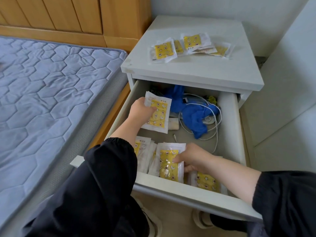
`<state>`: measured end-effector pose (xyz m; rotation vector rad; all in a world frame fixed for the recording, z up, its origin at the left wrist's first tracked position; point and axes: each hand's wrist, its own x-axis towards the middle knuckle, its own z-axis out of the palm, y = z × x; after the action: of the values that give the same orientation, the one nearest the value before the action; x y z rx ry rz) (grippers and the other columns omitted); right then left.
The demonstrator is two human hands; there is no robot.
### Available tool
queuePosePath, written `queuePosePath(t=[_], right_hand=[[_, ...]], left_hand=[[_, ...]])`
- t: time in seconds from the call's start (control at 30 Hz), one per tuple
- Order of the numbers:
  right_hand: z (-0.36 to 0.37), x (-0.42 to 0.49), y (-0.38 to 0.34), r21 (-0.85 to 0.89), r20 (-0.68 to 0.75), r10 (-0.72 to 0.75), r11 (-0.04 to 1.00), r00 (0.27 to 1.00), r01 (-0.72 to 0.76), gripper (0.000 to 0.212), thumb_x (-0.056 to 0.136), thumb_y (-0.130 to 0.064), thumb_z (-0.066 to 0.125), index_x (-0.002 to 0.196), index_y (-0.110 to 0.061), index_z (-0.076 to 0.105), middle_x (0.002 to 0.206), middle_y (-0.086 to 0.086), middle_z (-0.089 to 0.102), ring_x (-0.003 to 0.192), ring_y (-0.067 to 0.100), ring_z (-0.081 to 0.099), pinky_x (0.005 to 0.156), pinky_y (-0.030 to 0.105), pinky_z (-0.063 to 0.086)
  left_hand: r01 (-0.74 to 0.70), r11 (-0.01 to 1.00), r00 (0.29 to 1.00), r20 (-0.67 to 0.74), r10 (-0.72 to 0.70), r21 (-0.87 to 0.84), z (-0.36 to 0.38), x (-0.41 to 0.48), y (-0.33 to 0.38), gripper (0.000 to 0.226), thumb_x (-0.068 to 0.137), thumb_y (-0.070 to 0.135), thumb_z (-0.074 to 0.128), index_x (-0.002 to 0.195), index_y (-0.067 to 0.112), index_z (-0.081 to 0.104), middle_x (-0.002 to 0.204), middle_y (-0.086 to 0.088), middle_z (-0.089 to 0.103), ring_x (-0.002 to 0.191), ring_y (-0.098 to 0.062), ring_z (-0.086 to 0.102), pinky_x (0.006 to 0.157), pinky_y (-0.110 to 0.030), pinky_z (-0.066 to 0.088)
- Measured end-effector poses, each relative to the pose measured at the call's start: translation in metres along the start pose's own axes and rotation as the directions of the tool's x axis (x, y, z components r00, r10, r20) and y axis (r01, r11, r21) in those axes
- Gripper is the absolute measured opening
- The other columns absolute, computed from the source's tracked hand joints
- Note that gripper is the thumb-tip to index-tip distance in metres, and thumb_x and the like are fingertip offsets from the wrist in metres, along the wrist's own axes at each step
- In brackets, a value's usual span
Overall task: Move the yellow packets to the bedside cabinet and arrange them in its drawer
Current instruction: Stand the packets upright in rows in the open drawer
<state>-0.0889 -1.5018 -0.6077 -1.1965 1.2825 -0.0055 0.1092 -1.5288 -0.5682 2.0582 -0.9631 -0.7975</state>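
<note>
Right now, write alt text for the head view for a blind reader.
In an open bedside cabinet drawer, the left hand holds a yellow packet and the right hand grips another packet in the row at the front. More loose packets lie on the cabinet top; blue cloth and a white cable sit at the back.

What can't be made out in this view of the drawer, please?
Head view, front row packets: count unclear, left sleeve and right hand cover part.
Head view, drawer back: dark things shadowed under the cabinet top.
Head view, packets on top: print too small.
</note>
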Motion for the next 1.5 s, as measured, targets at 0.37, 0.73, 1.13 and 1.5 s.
queuePosePath(t=[0.37, 0.73, 1.13, 1.5], right_hand=[[0.007, -0.02, -0.014, -0.87, 0.068, -0.421, 0.418, 0.904, 0.261, 0.036, 0.085, -0.04, 0.064, 0.107, -0.013, 0.056, 0.095, 0.004, 0.063, 0.082, 0.019, 0.058, 0.065, 0.028, 0.047], [-0.051, -0.01, -0.029, -0.463, -0.46, -0.636, 0.767, 0.619, 0.444, 0.039, 0.093, -0.026, 0.057, 0.129, -0.012, 0.052, 0.122, 0.0, 0.05, 0.114, 0.014, 0.049, 0.096, 0.026, 0.041], [-0.053, -0.017, -0.033, -0.314, -0.426, -0.573, 0.819, 0.7, 0.48, 0.008, 0.084, -0.012, 0.069, 0.077, -0.01, 0.064, 0.08, 0.008, 0.071, 0.072, 0.016, 0.067, 0.067, 0.028, 0.054], [-0.068, -0.016, -0.033, 0.189, -0.49, -0.248, 0.905, 0.836, 0.38, 0.017, 0.092, -0.009, 0.058, 0.079, -0.018, 0.063, 0.088, 0.006, 0.065, 0.092, 0.026, 0.063, 0.081, 0.042, 0.053]], left_hand=[[0.014, 1.0, 0.997, 0.08, -0.013, -0.008, 0.0, -0.004, 0.002, 0.04, 0.092, 0.021, 0.062, 0.13, 0.015, 0.051, 0.119, -0.003, 0.064, 0.085, -0.011, 0.06, 0.052, -0.017, 0.042], [-0.128, 0.989, 0.911, 0.403, 0.086, 0.08, 0.002, -0.016, 0.009, 0.028, 0.087, 0.022, 0.069, 0.112, 0.017, 0.06, 0.104, 0.001, 0.069, 0.09, -0.013, 0.068, 0.079, -0.03, 0.056], [-0.226, 0.973, 0.742, 0.656, 0.139, 0.05, 0.012, -0.034, 0.02, 0.038, 0.08, 0.021, 0.075, 0.116, 0.019, 0.064, 0.104, 0.003, 0.072, 0.091, -0.012, 0.071, 0.089, -0.033, 0.056], [-0.599, 0.536, 0.608, 0.773, -0.18, 0.595, 0.033, -0.04, -0.001, 0.081, 0.072, 0.036, 0.082, 0.142, 0.023, 0.042, 0.14, 0.005, 0.049, 0.128, -0.021, 0.046, 0.106, -0.034, 0.035]])
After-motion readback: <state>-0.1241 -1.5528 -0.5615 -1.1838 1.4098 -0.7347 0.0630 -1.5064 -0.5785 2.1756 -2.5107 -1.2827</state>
